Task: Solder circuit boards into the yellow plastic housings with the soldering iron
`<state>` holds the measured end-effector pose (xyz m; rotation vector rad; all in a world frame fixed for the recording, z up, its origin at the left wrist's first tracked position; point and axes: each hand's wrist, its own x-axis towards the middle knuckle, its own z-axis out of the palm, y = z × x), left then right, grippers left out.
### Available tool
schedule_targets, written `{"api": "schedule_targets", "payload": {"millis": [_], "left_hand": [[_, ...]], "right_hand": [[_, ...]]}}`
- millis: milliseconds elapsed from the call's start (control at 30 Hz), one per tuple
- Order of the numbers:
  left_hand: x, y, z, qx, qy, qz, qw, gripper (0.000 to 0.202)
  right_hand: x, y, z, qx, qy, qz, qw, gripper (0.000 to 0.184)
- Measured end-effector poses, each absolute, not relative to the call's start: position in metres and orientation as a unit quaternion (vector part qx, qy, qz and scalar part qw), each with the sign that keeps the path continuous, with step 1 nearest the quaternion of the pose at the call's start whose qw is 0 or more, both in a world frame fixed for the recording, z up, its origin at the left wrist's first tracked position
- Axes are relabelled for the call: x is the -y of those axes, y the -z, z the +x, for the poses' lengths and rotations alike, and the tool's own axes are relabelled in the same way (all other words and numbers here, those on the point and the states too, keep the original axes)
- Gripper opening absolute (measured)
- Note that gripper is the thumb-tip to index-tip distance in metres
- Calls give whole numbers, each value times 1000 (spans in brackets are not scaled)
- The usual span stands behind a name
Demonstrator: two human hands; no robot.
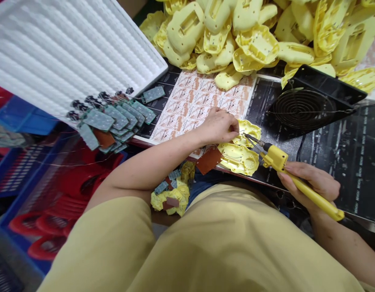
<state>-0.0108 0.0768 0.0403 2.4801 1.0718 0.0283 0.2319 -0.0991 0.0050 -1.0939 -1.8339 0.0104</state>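
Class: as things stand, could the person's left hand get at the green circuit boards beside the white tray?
Probably yes. The left hand sits on a yellow shell; only a flat printed sheet lies between it and the green circuit boards.

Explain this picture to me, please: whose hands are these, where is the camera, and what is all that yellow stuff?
No machine here: a person works with bare hands; the camera sits on their head, looking down. The right hand holds a yellow soldering iron, its tip at two yellow plastic shells on the dark table. The left hand touches the upper one with curled fingers. A brown circuit board lies beside them. Behind: a heap of shells, a black fan, a white tray, green circuit boards.
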Motion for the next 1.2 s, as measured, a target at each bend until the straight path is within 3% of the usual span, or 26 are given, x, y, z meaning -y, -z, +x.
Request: {"api": "schedule_targets", "payload": {"millis": [300,500,733,1000,1200], "left_hand": [[-80,-41,-7,-379,-4,900,216,15],[-79,-43,-6,-382,-1,900,211,15],[-81,-41,-8,-373,-2,902,218,15],[-80,-42,-7,-378,3,900,216,17],[-80,-43,-6,-376,8,902,212,17]], "right_hand": [[93,-20,236,812,-6,-410,415,22],[99,-25,244,775,-6,-470,422,11],[98,-16,239,780,-26,-425,458,25],[92,-21,235,812,-20,-398,427,24],[100,-22,242,756,-17,-451,474,19]]}}
